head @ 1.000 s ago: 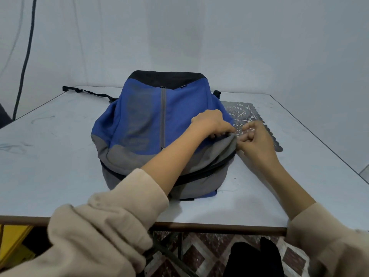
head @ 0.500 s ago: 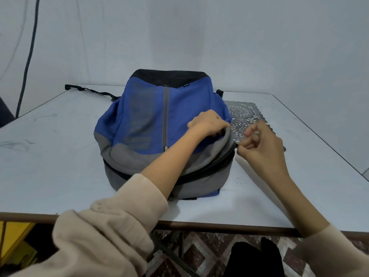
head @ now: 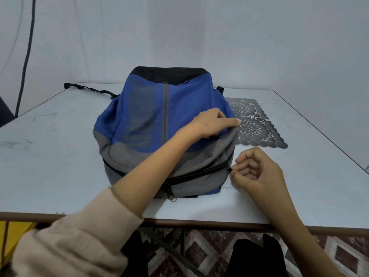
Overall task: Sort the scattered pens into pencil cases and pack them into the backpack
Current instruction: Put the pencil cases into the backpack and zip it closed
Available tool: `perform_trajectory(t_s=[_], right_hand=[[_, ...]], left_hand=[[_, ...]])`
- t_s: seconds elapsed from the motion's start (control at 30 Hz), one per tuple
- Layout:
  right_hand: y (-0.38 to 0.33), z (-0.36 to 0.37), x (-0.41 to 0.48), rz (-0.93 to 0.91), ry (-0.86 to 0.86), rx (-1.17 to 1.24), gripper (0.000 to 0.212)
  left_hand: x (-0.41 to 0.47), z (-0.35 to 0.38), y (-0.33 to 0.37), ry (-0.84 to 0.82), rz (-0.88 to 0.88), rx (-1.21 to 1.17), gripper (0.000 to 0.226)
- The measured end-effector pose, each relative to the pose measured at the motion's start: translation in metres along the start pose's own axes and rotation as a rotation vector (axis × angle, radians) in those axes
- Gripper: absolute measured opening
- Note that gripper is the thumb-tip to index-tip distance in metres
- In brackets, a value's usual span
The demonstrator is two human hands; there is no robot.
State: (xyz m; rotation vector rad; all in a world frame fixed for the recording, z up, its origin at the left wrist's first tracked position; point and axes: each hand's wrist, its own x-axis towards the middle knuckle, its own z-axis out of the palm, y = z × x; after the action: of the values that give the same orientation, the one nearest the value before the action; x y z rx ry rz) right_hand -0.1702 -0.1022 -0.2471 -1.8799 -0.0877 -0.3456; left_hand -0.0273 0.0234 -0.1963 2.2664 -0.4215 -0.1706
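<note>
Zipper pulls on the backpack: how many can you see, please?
2: one pull hangs at the backpack's near edge; the right hand pinches the other at its right side. More may be hidden.

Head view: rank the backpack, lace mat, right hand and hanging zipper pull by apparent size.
1. backpack
2-3. lace mat and right hand look alike; the hand is nearer the camera, so unranked
4. hanging zipper pull
</note>
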Motion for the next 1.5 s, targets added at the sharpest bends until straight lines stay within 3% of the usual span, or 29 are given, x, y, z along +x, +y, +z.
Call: perform_trajectory(t_s=[0.07,0.2,0.4,0.57,0.8,0.97,1.1,1.2,1.27,1.5], right_hand=[[-0.001,-0.001,-0.001,0.038,-0.017,0.074,0.025],[-0.003,-0.001,0.0,0.084,0.005,0.214,0.022],[-0.006,-0.001,0.0,0.105,0.002,0.207,0.013],[-0.009,-0.003,-0.003,0.109,-0.029,0.21,0.006],[-0.009,-0.006,-0.004,0.098,-0.081,0.235,0.025],[-0.009,-0.009,-0.002,0.108,-0.077,0.204,0.024],[-0.003,-0.009,0.008,-0.025,-0.051,-0.03,0.038],[0.0,-0.003,0.018,-0.197,-0.012,-0.39,0.03],[-0.001,-0.003,0.024,-0.238,-0.001,-0.507,0.024],[-0.007,-0.005,0.029,-0.155,0.012,-0.475,0.031]], left_hand=[[-0.029,-0.004,0.006,0.031,0.065,-0.067,0.041],[-0.111,-0.004,0.012,0.288,0.342,0.121,0.014],[-0.16,0.027,0.003,0.16,0.298,0.385,0.03],[-0.143,0.043,0.0,0.3,0.316,0.302,0.031],[-0.136,0.059,-0.01,0.487,0.319,0.165,0.016],[-0.134,0.067,-0.015,0.599,0.366,0.144,0.005],[-0.135,0.07,-0.019,0.603,0.366,0.107,0.007],[-0.136,0.071,-0.021,0.613,0.372,0.096,0.009],[-0.137,0.07,-0.021,0.604,0.379,0.088,0.01],[-0.152,0.063,-0.022,0.615,0.391,0.123,0.019]])
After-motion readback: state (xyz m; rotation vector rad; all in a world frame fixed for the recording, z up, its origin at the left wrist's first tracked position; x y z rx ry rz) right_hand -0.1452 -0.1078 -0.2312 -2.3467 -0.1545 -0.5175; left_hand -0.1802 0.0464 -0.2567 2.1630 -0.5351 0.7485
